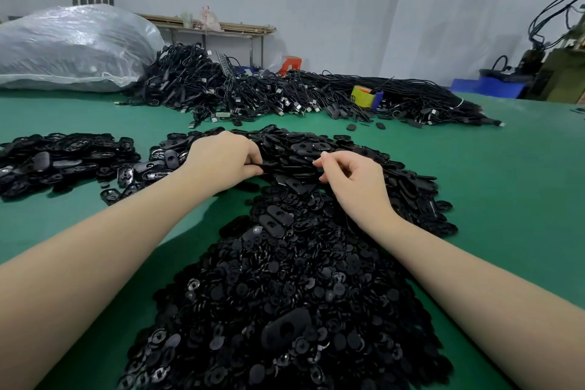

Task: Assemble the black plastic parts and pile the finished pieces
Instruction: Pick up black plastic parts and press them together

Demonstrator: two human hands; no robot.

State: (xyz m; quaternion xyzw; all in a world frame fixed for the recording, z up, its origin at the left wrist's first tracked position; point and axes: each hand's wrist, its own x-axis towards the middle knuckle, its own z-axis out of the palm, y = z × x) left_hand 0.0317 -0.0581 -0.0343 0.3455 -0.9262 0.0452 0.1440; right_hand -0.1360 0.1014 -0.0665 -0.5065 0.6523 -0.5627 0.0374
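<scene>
Now left hand (221,158) fingers pinch a flat black oval part (269,166); right hand (351,177) fingers curled, empty.

1. We take this for a small factory assembly workshop, not a home or an office.
2. We see a broad green-covered worktable (506,199) heaped with hundreds of identical small black plastic parts (285,294), loose and unboxed.
3. We see tangled bundles of black cables with metal plugs (253,92) piled across the far side of the table.
4. We see a large clear plastic sack (69,47), stuffed full, lying at the far left.
5. We see blue plastic bins (493,85) and a green machine trailing black hoses (557,73) against plain pale walls.
</scene>
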